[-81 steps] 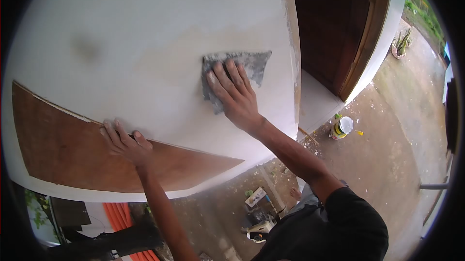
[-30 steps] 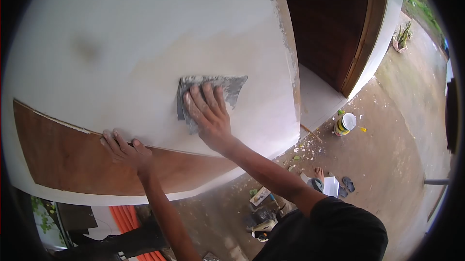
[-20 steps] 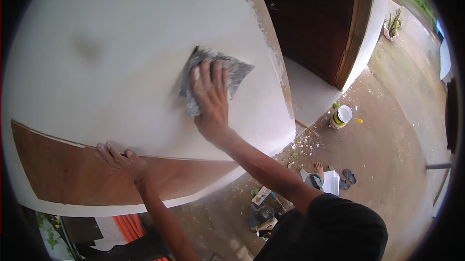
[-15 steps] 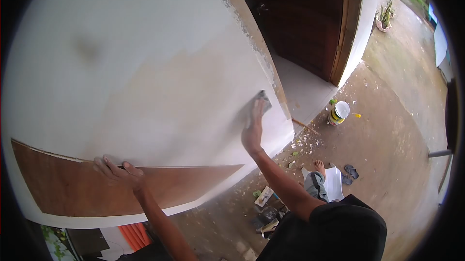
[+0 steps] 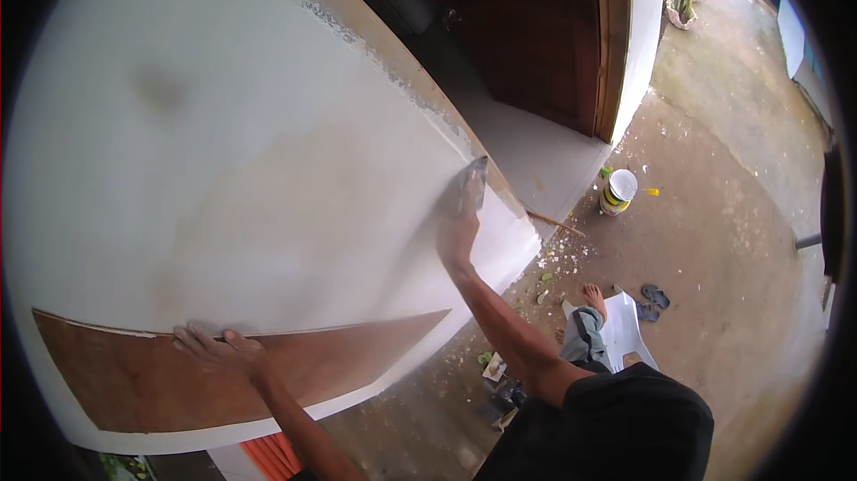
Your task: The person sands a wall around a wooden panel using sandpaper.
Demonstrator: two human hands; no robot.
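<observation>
My right hand [image 5: 461, 215] presses a dark grey piece of sandpaper [image 5: 480, 179] flat on the white wall [image 5: 295, 204], close to the wall's edge by the doorway. Its fingers cover part of the sandpaper. Lower on the left, my left hand [image 5: 223, 351] leans on the upper edge of a brown panel [image 5: 303, 365] set in the wall. Those fingers are stretched out and hold nothing. A rough, flaking strip [image 5: 393, 79] runs down the wall's edge, and a beige patch marks the middle of the wall.
A dark wooden door [image 5: 536, 34] stands beyond the wall's edge. On the ground are a paint bucket [image 5: 618, 193], a stick [image 5: 555, 223], white flakes, slippers [image 5: 654, 296] and a white plastic chair [image 5: 622, 329] under me. A potted plant [image 5: 682, 8] is farther off.
My right hand has slid the sandpaper up along the wall, nearer the rough edge strip. My left hand stays on the panel's edge. The view has shifted, with the doorway now farther left.
</observation>
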